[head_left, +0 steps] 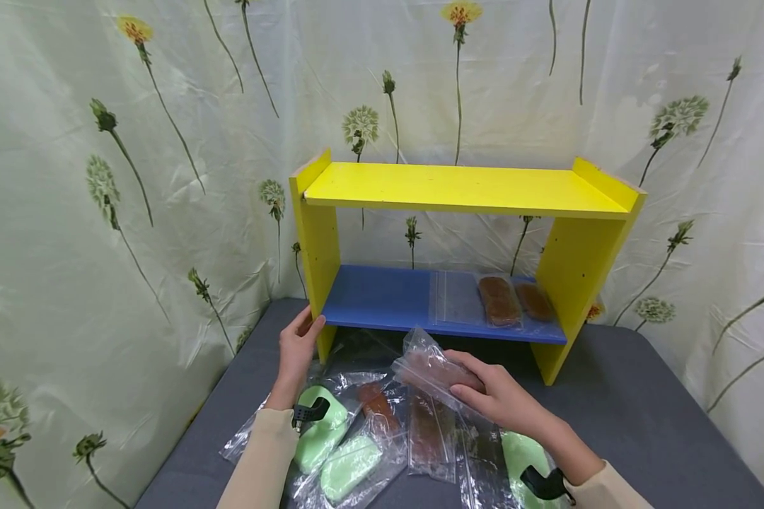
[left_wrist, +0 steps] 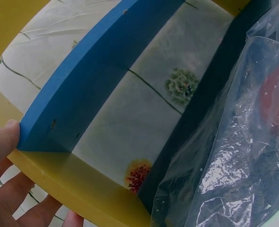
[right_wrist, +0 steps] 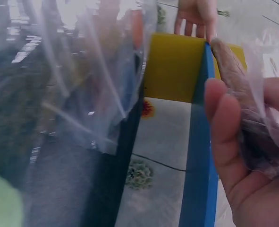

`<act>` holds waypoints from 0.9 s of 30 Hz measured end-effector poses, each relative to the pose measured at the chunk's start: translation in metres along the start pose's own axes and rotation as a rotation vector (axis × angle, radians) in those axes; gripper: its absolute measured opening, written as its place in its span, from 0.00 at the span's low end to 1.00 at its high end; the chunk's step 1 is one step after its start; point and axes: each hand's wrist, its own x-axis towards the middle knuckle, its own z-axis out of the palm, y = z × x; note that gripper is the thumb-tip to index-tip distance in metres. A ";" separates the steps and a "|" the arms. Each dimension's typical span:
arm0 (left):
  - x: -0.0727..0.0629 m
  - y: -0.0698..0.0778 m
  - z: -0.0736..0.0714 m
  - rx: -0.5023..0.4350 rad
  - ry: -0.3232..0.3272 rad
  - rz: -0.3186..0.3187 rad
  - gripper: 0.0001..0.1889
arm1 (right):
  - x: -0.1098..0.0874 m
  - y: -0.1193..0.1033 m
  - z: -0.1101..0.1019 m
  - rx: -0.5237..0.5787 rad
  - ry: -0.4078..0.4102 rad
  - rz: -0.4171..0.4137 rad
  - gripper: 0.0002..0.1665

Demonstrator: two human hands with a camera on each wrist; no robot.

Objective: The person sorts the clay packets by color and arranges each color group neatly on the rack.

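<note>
My left hand [head_left: 297,350] grips the left side panel of a small yellow and blue shelf unit [head_left: 465,189]; in the left wrist view its thumb [left_wrist: 4,139] lies at the blue board's corner, with fingers behind the yellow panel. My right hand [head_left: 506,396] pinches a clear zip bag holding a brown bar [head_left: 436,371], lifted in front of the blue board. Two bagged brown bars lie on the right of that board, one [head_left: 499,300] left of the other [head_left: 535,302]. Below, on the table, lie bagged green bars [head_left: 350,466] and bagged brown bars [head_left: 377,406].
The dark grey table [head_left: 630,417] carries the shelf unit, its upper board yellow and its lower board blue. Loose plastic bags overlap in front of it. Another green bar [head_left: 525,463] lies by the right wrist. A flowered curtain [head_left: 197,141] hangs behind and at the sides.
</note>
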 end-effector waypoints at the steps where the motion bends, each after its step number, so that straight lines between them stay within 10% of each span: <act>1: 0.000 0.000 0.000 -0.003 0.003 -0.004 0.29 | 0.004 -0.001 -0.001 -0.003 0.023 -0.011 0.32; 15: -0.002 0.014 0.000 -0.039 -0.044 -0.018 0.26 | 0.067 0.005 -0.022 -0.052 0.345 0.045 0.32; 27: -0.010 0.031 -0.001 -0.029 -0.052 -0.035 0.26 | 0.111 0.011 -0.033 -0.045 0.568 0.257 0.37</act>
